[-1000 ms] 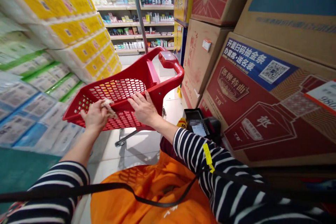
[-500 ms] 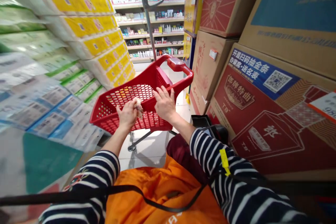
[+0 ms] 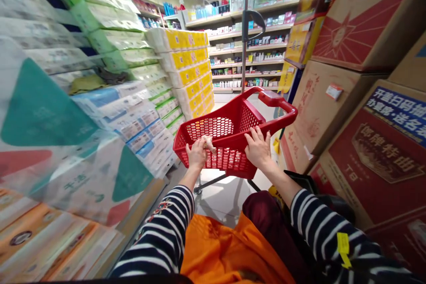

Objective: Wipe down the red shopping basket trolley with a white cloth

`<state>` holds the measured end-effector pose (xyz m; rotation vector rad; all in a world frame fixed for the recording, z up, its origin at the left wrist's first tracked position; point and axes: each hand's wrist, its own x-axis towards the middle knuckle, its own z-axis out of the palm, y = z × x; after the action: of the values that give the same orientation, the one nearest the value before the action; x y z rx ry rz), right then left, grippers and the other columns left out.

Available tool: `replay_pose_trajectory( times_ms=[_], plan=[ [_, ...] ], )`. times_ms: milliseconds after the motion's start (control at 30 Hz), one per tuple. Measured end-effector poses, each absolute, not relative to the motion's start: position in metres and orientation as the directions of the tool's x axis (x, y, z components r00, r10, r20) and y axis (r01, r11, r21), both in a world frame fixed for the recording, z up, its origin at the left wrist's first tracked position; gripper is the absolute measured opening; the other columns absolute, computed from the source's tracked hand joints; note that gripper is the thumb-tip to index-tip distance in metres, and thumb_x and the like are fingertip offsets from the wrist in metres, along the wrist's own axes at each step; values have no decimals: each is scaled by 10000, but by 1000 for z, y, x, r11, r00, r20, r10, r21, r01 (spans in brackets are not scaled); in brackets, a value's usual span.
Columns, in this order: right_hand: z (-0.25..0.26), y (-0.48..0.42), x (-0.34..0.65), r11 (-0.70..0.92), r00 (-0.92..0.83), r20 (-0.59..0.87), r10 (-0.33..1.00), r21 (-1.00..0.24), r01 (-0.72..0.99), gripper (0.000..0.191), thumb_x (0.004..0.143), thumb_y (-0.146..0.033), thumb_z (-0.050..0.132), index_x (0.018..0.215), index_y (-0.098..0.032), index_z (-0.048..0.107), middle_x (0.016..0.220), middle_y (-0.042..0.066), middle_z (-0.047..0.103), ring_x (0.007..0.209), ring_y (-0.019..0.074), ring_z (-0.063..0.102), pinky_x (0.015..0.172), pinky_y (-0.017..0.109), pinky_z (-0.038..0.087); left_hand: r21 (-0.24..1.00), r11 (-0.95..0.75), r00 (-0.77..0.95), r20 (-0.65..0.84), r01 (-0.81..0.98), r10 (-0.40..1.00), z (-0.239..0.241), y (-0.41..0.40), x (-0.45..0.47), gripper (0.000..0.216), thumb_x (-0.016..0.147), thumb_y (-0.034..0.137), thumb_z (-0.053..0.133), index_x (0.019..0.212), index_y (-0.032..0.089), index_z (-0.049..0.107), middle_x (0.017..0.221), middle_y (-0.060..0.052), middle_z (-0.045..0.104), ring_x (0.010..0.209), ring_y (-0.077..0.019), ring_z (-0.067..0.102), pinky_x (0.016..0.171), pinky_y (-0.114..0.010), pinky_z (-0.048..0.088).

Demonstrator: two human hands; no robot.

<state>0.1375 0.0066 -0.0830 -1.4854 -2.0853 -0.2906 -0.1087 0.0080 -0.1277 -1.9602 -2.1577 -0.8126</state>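
A red plastic shopping cart [image 3: 229, 129] stands side-on in front of me, its handle to the upper right. My left hand [image 3: 197, 154] is closed on a crumpled whitish rag [image 3: 209, 143], at the near rim towards the cart's left end. Some of the rag pokes out beyond the fingers; the rest is hidden. Further right, my right hand [image 3: 258, 147] lies on the near side of the basket below the handle, with fingers stretched and slightly apart. Through the mesh, no goods can be made out in the basket.
Stacked tissue packs [image 3: 188, 66] line the left side, with larger white-and-teal packs [image 3: 66, 142] nearer. Cardboard cartons [image 3: 319, 115] rise close on the right. Behind the cart are a grey metal pole [image 3: 244, 57] and shelves of small bottles and boxes [image 3: 229, 60].
My view has turned left and up, so the cart and both hands appear further right. The left hand still holds the rag; the right hand stays on the cart's side.
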Motion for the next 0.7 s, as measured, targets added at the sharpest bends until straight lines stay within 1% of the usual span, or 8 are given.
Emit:
replay_pose_trajectory(
  times_ms=[133, 233, 300, 367, 433, 533, 633, 700],
  plan=[
    [-89, -2, 120, 414, -238, 579, 780, -193, 889, 439, 768, -151, 453, 1193, -119, 556, 1384, 146, 406, 1315, 306, 284, 1049, 588, 156, 537, 192, -457, 419, 821, 784, -133, -6, -160, 370, 756, 126, 395, 1070, 196, 578, 1174, -85, 583, 1124, -221, 506, 1051, -470, 264],
    [-100, -7, 75, 578, -335, 570, 750, -318, 751, 440, 829, -207, 414, 1249, -117, 510, 1366, 134, 433, 1263, 239, 390, 1051, 443, 299, 734, 116, -524, 355, 669, 774, -131, -21, -171, 367, 698, 96, 416, 1004, 200, 589, 1094, -48, 614, 1037, -183, 554, 963, -346, 395],
    [-111, -11, 33, 639, -394, 529, 751, -437, 633, 456, 869, -251, 367, 1287, -99, 466, 1344, 139, 460, 1234, 197, 436, 1013, 347, 374, 866, 49, -548, 270, 498, 791, -128, -34, -162, 359, 669, 96, 441, 978, 207, 588, 1027, -23, 633, 955, -166, 583, 910, -312, 434],
    [-124, -19, -10, 658, -441, 490, 752, -524, 540, 475, 899, -282, 315, 1321, -92, 419, 1315, 142, 490, 1230, 180, 447, 996, 320, 395, 978, 6, -584, 119, 207, 803, -123, -48, -146, 356, 643, 111, 481, 973, 202, 580, 937, -16, 648, 874, -158, 601, 868, -302, 456],
    [-137, -31, -44, 679, -472, 489, 734, -544, 493, 488, 914, -297, 281, 1343, -88, 382, 1307, 152, 493, 1239, 185, 439, 1002, 343, 390, 972, -67, -558, -71, -224, 827, -119, -60, -133, 328, 641, 164, 520, 964, 193, 576, 903, -22, 653, 845, -149, 612, 847, -286, 465],
    [-153, -47, -67, 740, -480, 566, 670, -452, 498, 503, 901, -302, 315, 1345, -71, 373, 1360, 192, 418, 1287, 230, 371, 1013, 412, 368, 761, -185, -470, -173, -622, 866, -115, -75, -130, 281, 676, 368, 548, 870, 171, 595, 859, -56, 653, 832, -162, 624, 823, -286, 478],
    [-168, -50, -66, 811, -543, 631, 554, -262, 523, 534, 852, -323, 422, 1350, -134, 379, 1423, 179, 328, 1318, 308, 297, 992, 539, 335, 772, -112, -479, -267, -626, 836, -117, -86, -140, 215, 575, 322, 633, 715, 168, 582, 721, -42, 633, 706, -159, 623, 724, -284, 498],
    [-176, -47, -65, 864, -609, 639, 470, -190, 467, 595, 813, -278, 457, 1378, -140, 330, 1434, 183, 304, 1315, 315, 297, 982, 549, 343, 815, -82, -545, -305, -573, 781, -118, -90, -145, 150, 535, 254, 647, 629, 185, 553, 648, -29, 610, 643, -157, 607, 650, -276, 490]
  ],
)
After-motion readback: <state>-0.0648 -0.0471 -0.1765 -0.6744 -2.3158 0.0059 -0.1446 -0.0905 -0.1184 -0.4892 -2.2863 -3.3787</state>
